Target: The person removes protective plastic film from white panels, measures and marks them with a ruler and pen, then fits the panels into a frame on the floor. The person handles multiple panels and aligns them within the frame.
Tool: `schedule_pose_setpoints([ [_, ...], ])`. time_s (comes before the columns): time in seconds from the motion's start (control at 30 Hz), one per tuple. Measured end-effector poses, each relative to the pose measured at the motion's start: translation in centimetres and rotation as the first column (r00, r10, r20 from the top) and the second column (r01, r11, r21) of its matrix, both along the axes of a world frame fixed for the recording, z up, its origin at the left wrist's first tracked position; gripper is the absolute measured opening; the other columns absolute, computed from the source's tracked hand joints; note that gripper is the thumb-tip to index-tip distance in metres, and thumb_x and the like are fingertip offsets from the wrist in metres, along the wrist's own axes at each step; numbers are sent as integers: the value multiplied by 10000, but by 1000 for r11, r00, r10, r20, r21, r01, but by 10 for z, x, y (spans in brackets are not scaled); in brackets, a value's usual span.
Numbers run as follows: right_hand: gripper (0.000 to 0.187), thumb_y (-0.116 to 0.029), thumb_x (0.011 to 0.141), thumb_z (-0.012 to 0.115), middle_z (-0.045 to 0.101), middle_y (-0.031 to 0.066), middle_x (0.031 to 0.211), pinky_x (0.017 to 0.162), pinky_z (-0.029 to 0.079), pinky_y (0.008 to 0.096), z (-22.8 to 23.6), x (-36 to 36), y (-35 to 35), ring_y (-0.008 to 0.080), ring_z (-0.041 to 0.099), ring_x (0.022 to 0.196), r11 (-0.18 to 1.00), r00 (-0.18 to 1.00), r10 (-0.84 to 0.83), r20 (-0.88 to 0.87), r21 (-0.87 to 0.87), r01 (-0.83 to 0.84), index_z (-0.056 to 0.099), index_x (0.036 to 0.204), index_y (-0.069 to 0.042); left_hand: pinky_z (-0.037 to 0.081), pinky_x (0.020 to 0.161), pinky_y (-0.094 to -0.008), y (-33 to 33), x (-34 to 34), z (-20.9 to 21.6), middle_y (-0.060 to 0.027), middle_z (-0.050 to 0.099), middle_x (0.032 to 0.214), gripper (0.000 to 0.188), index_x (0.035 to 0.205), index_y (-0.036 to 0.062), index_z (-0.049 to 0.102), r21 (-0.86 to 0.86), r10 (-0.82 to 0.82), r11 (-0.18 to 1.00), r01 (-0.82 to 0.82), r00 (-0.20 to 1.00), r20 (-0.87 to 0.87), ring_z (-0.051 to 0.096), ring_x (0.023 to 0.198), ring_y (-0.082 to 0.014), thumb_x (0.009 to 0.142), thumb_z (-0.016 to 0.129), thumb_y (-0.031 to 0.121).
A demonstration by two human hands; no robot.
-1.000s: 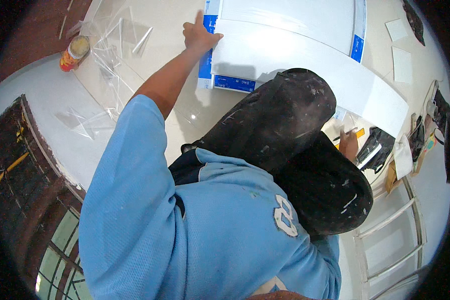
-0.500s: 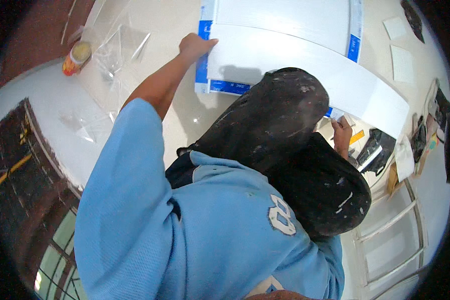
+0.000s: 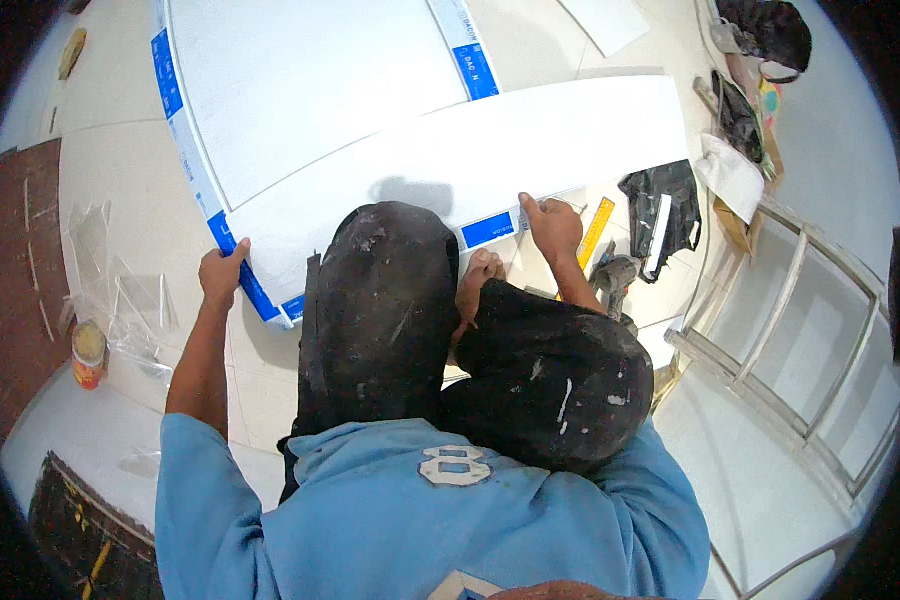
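A long white panel (image 3: pixel 560 130) lies across the near end of a larger white panel (image 3: pixel 310 80) edged with blue-and-white printed strips (image 3: pixel 475 70). My left hand (image 3: pixel 222 272) pinches the long panel's left end by the near corner, thumb on top and fingers partly hidden at the edge. At the near edge, right of my raised knee, my right hand (image 3: pixel 555 228) is closed on the same panel, its thumb on the surface. A blue-and-white strip (image 3: pixel 487 230) shows just left of that hand. My bare foot (image 3: pixel 478 285) stands between my knees, close to the edge.
Right of my hand lie a yellow ruler-like strip (image 3: pixel 597 230), a power drill (image 3: pixel 618 280) and a black bag (image 3: pixel 660 205) with a white strip on it. A ladder-like frame (image 3: pixel 770 305) is farther right. Left are clear plastic sheets (image 3: pixel 120 290) and a tub (image 3: pixel 88 345).
The view has turned, bringing the panels lower and to the left. My right hand and the drill beyond my knee show more fully. Both hands stay at the long panel's edges.
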State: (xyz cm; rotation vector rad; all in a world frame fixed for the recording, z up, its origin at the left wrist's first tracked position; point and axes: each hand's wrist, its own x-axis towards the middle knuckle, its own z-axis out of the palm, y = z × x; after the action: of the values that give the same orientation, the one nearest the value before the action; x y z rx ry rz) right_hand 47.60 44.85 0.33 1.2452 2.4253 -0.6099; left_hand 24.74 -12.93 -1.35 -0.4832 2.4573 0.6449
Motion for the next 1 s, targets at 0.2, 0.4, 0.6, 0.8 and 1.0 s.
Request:
schedule_pose_setpoints([
  [0.2,788,-705,966,576,709,263,746,700,495,587,-13,20,8,460,685,706,964,973,214,-88,183,-195,740,730,29,573,844,-482,31,-6,6,-227,761,1014,649,1122,28,760,-131,-96,988,86,992,-78,752,960,-340,811,826,593],
  [0.4,800,-685,978,579,700,245,697,723,496,552,3,5,11,426,688,689,987,988,146,46,65,-149,723,705,52,519,820,-443,55,33,8,-133,559,903,850,1602,266,500,-112,-17,994,-19,949,-316,566,856,-307,856,828,509],
  [0.6,740,-626,1000,601,703,205,649,645,515,474,-8,7,25,331,680,613,984,990,143,-4,-106,-142,728,697,37,472,780,-417,49,56,-22,-94,498,876,537,1381,340,730,-121,-68,993,-6,799,-598,501,818,-261,864,832,444],
  [0.8,734,-645,989,624,686,148,625,548,499,399,-38,33,88,240,631,505,808,804,589,-79,69,-585,728,753,42,414,814,-423,65,56,-39,-78,481,875,487,1326,355,765,-68,-13,996,-52,693,-721,467,857,-265,852,841,435],
  [1.0,736,-688,979,619,689,104,644,473,444,389,-17,3,44,196,558,450,962,985,141,100,-249,-113,727,844,28,400,812,-447,53,57,-34,-97,480,897,440,1310,343,770,-50,-2,998,-46,714,-700,466,886,-292,882,823,429],
])
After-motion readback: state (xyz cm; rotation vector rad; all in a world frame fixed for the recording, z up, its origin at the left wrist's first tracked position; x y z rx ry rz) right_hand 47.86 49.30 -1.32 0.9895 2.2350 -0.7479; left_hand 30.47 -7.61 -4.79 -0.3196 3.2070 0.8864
